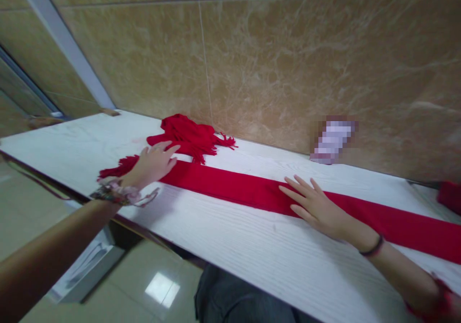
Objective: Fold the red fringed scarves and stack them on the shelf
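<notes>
A long red scarf (pixel 223 184), laid out as a flat narrow strip, runs across the white table from the fringed end at left to beyond the right edge of view. Over its left part, close to the fringe, lies my left hand (pixel 153 164) with the fingers stretched out. My right hand (pixel 313 205) rests flat on the middle stretch, fingers spread. Neither hand grips the cloth. Behind my left hand sits a crumpled red fringed cloth (pixel 185 133), close to the wall.
The white table (pixel 230 239) stands along a brown marbled tile wall (pixel 288 68). Against the wall leans a blurred-out phone-like object (pixel 333 140). Another red cloth (pixel 449 197) shows at the right edge. Below the table, at left, is an open white drawer or box (pixel 86 270).
</notes>
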A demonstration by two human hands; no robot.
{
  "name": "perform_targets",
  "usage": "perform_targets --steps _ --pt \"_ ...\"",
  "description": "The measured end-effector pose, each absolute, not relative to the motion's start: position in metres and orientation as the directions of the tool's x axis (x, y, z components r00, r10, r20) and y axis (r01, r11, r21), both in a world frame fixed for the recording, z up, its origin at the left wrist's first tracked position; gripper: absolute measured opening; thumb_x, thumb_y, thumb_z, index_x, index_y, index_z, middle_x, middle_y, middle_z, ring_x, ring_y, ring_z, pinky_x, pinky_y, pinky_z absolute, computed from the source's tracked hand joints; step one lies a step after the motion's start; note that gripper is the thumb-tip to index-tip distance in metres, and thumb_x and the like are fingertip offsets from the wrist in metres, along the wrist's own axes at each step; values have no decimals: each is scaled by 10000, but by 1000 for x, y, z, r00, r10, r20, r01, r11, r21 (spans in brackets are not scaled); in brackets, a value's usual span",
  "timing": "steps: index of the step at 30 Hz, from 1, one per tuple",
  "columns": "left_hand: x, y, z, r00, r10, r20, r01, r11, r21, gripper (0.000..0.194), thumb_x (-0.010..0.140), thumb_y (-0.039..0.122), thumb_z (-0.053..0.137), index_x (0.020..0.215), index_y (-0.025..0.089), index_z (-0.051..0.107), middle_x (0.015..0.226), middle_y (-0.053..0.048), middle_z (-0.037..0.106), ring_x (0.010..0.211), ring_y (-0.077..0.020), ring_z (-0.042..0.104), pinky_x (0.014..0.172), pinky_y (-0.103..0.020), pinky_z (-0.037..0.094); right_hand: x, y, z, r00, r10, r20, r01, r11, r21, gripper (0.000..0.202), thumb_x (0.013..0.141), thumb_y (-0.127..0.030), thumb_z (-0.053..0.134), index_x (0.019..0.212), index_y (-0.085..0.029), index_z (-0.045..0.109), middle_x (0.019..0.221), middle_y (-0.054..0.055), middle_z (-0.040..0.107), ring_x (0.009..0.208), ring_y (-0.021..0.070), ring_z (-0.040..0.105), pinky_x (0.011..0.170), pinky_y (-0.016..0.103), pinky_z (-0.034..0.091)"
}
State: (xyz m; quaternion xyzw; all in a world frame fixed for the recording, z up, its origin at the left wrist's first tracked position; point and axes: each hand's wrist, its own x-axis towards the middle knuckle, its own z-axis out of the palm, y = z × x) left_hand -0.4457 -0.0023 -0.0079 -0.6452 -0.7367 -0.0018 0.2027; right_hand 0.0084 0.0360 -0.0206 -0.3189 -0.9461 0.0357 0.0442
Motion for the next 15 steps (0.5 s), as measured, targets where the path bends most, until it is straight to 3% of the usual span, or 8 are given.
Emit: perform_targets --steps 6,10,15 --pt "-415 -9 -36 -99 995 -5 994 98 -49 532 938 458 232 1451 322 266 1541 -37 215 1399 -359 167 1044 -628 213 -77 34 -15 -860 508 42 500 857 -123 537 968 -457 193 1459 -258 277 1536 55 221 1407 289 178 1093 606 178" --pt "-437 -5 -37 -160 986 -36 986 158 -54 583 924 474 233 1471 273 229 1554 -58 162 1409 -355 133 1076 -605 158 -90 34 -30 -867 497 30 491 864 -108 531 970 -443 206 1452 -243 300 1522 66 265 1400 272 210 1096 573 202" --pt "-470 1 -29 -198 980 25 978 199 -70 607 917 458 214 1459 192 285 1518 -145 248 1370 -390 235 1031 -620 237 -93 36 -33 -853 520 49 514 852 -96 532 970 -439 191 1452 -243 304 1524 55 265 1398 269 217 1096 547 219"
